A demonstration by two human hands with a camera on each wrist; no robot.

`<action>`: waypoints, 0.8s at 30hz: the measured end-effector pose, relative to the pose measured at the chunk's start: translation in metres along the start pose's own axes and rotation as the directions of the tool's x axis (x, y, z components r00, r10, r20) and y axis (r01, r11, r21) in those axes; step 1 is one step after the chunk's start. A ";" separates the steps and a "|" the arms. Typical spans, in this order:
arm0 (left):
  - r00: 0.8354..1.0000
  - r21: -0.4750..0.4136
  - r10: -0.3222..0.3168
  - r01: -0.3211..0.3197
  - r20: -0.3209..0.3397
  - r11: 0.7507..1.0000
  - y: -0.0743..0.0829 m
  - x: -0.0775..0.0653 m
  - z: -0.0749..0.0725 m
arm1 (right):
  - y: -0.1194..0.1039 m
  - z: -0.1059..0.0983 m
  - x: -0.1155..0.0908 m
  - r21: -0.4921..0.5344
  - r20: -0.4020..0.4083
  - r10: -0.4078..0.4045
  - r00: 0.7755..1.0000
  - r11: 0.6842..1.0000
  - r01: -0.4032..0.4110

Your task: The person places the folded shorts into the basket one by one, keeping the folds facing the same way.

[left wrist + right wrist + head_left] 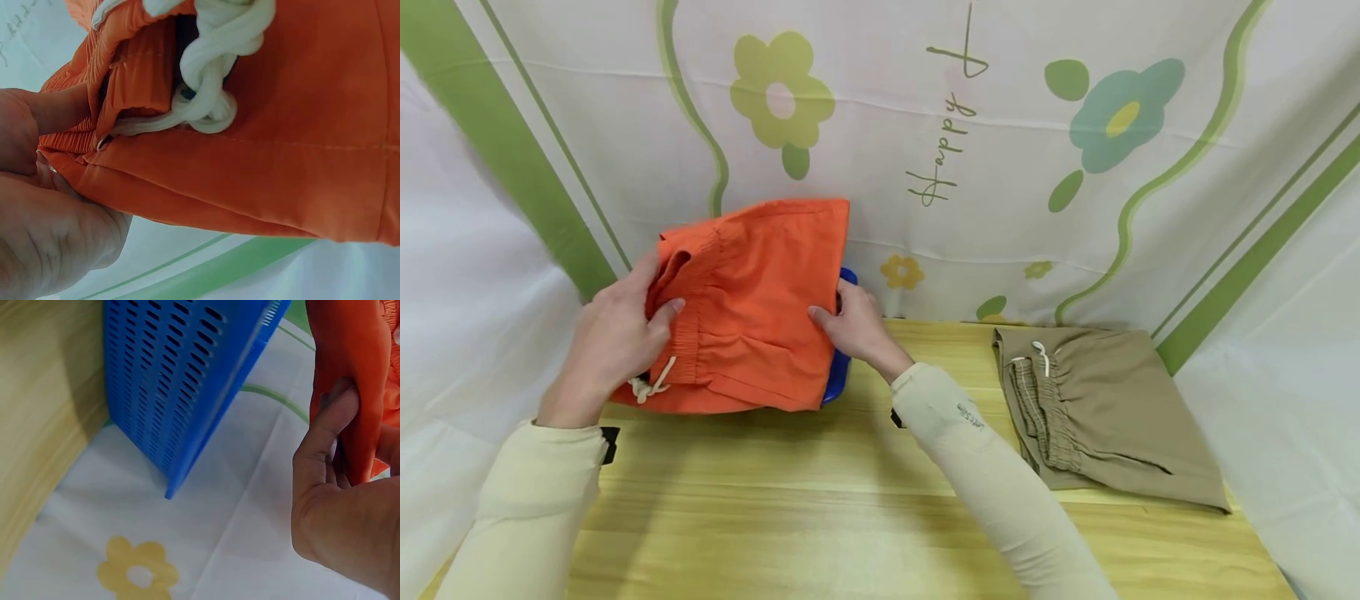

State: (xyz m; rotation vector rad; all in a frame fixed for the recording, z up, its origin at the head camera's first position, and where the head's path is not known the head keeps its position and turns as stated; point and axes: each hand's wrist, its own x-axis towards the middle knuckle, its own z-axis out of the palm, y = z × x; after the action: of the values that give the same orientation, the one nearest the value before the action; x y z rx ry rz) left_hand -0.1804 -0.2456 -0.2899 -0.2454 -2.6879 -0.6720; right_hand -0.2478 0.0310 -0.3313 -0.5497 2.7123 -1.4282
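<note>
A folded pair of orange shorts hangs between both hands above a blue perforated basket, which the cloth mostly covers in the head view. My left hand grips the gathered waistband, thumb on the near side. Beside that hand dangles a knotted white drawstring. At the opposite edge, my right hand pinches the cloth between thumb and fingers. The right wrist view shows the shorts held apart from the basket's rim. What lies inside the basket is hidden.
Folded khaki shorts with a white drawstring lie at the right of the wooden table. Behind the table hangs a white curtain printed with flowers and green stripes. More white cloth borders both sides.
</note>
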 end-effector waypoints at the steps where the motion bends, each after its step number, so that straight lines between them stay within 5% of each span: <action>1: 1.000 0.006 0.002 -0.002 0.007 1.000 -0.001 0.001 0.001 | 0.001 0.001 0.001 0.001 -0.001 0.006 1.000 1.000 -0.006; 13: 0.991 0.060 -0.050 0.042 0.127 0.997 -0.018 0.017 0.015 | 0.013 0.017 0.009 -0.012 0.003 0.061 0.998 0.998 -0.061; 24: 0.957 0.091 -0.116 0.095 0.267 0.991 -0.031 0.032 0.023 | 0.016 0.027 0.014 -0.125 0.005 0.111 0.994 0.986 -0.109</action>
State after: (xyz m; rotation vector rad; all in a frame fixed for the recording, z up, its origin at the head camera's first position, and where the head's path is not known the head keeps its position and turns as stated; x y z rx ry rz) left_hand -0.2240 -0.2596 -0.3098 -0.1869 -3.0013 -0.6014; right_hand -0.2607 0.0139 -0.3578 -0.4040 2.7885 -1.2333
